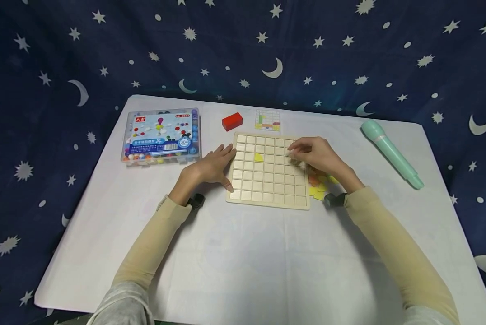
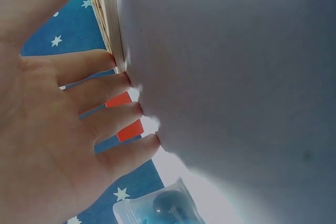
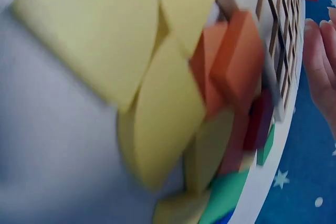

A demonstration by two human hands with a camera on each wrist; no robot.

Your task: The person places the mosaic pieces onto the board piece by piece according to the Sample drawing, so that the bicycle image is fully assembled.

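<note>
left hand (image 1: 212,166) touches board (image 1: 268,185); box (image 1: 161,136) reads 304

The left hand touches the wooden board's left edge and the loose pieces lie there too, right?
No: the loose pieces lie by the right edge of the wooden board, as the head view shows. The left hand does touch its left edge.

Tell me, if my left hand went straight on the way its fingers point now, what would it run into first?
The wooden board. Your left hand seems to be right at its left edge; whether it would push that edge or slide over it is hard to judge.
</note>
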